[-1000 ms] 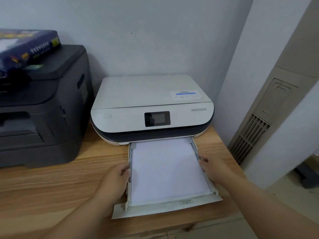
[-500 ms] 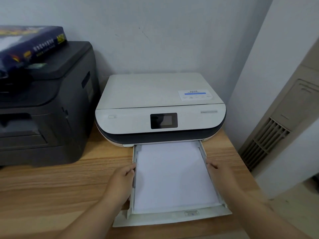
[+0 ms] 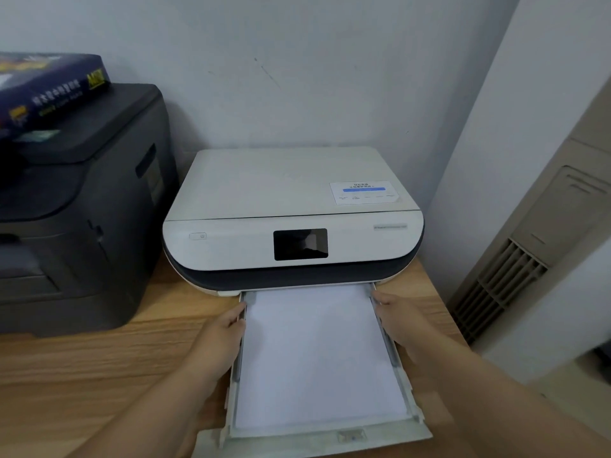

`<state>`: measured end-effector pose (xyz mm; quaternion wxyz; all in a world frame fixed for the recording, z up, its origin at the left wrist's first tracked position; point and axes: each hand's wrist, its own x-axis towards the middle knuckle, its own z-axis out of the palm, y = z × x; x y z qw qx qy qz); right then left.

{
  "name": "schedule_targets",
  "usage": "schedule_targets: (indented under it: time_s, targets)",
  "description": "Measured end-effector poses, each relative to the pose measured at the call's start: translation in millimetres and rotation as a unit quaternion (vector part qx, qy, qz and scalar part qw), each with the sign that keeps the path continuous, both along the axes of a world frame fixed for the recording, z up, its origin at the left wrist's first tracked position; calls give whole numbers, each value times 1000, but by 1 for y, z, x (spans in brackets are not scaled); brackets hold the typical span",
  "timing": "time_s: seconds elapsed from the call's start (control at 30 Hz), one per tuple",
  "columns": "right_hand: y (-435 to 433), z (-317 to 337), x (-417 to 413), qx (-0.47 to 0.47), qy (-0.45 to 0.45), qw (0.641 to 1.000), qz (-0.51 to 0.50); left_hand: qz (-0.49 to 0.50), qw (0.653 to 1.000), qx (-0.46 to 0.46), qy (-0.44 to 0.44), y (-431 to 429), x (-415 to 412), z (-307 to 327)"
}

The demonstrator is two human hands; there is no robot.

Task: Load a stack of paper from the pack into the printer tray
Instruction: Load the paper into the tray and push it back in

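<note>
A person's left hand point(image 3: 221, 335) grips the left wall of the paper tray point(image 3: 330, 438), fingers curled against the rail, while the right hand point(image 3: 400, 322) clasps the right wall, thumb on its top edge. The tray stands pulled out from the white printer point(image 3: 291, 200) and holds a flat stack of white paper point(image 3: 317, 358) that fills it from side to side, its far end at the printer's mouth. The printer sits on a wooden table point(image 3: 82, 375) beside a dark printer point(image 3: 82, 209) (the larger of the two), on whose lid lies the blue paper pack point(image 3: 49, 90). A slatted beige unit point(image 3: 529, 259) stands at right.
</note>
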<state>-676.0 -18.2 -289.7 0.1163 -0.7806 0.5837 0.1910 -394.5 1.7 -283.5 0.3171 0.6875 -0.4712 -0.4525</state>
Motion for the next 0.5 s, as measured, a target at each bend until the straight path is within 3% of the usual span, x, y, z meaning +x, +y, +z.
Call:
schedule_targets:
  time_s: [0.13, 0.33, 0.4, 0.43, 0.47, 0.5]
  targets:
    - [-14, -3, 9, -43, 73, 994, -63, 18, 999, 7, 29, -1, -2, 1]
    - [-15, 1, 8, -49, 32, 995, -81, 24, 999, 17, 26, -3, -4, 2]
    - [-8, 6, 10, -64, -44, 994, -80, 13, 1000, 18, 9, -2, -3, 4]
    - [-1, 9, 16, -28, -142, 980, -139, 5, 1000, 18, 1, -2, -2, 6]
    - [4, 12, 28, 12, -288, 902, -321, -4, 1000, 17, -6, -1, -2, 7]
    - [2, 20, 29, 57, -429, 805, -405, -14, 1000, 17, -11, 1, -1, 9]
